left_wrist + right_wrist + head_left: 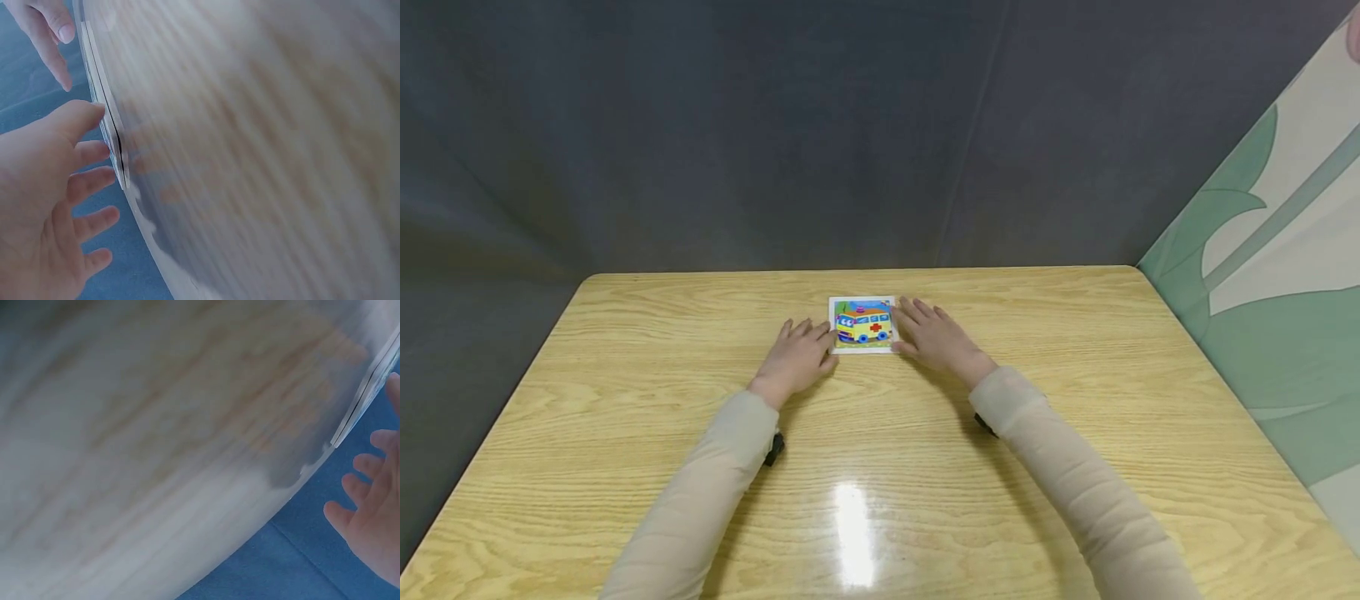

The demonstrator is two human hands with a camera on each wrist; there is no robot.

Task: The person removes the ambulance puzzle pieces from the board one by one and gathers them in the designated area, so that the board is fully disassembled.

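Note:
A small flat picture board (862, 327) with a white border lies on the wooden table, showing a yellow cartoon ambulance with a red cross. My left hand (797, 357) is at its left edge, thumb and fingers spread, fingertips at or close to the border. On the opposite side, my right hand (936, 337) has its fingers extended at the right edge. From the left wrist, the board (103, 106) appears edge-on with a thin dark line between two layers, near the fingertips of the left hand (44, 187). The right wrist view shows the right hand (378, 506) partly cut off.
The light wooden table (865, 433) reaches back to a dark curtain (775, 133). At the right stands a panel (1285, 333) with green leaf shapes. A bright light reflection shows on the tabletop between the two forearms.

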